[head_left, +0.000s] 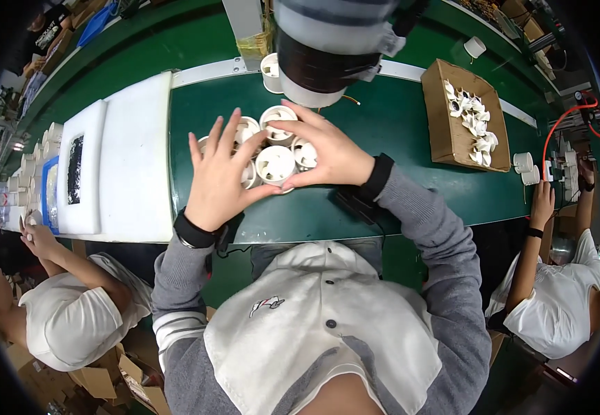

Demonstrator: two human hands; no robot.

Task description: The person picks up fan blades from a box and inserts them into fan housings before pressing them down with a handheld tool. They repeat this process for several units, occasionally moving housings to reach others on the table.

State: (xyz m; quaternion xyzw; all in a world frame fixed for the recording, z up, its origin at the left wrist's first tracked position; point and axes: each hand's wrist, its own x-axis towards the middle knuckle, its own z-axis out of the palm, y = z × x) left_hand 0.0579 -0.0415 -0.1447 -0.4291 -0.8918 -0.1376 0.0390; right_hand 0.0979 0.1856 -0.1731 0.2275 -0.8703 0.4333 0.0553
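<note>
Both hands are on a cluster of small round white plastic cups (274, 163), which sits on the green conveyor belt (397, 131) right in front of the person, just below a large grey-and-black cylindrical machine head (327, 48).

Left hand (218, 178): flat, fingers spread and extended, palm pressed against the left side of the cluster. Not closed around anything, just cupping the group from the side.

Right hand (327, 153): curved around the right and far side of the cluster, thumb along the near edge and fingers arched over the top cups. Loose wrap, herding the cups rather than pinching one.

The cups are upright, open tops up, packed touching each other; at least five are visible between the hands.

One more white cup (270, 71) stands apart, beside the machine head.

A white flat foam slab (134, 159) lies on the belt to the left. An open brown cardboard box (438, 117) with small white parts sits to the right, well apart from the hands. Two other people in white shirts sit at left and right.
</note>
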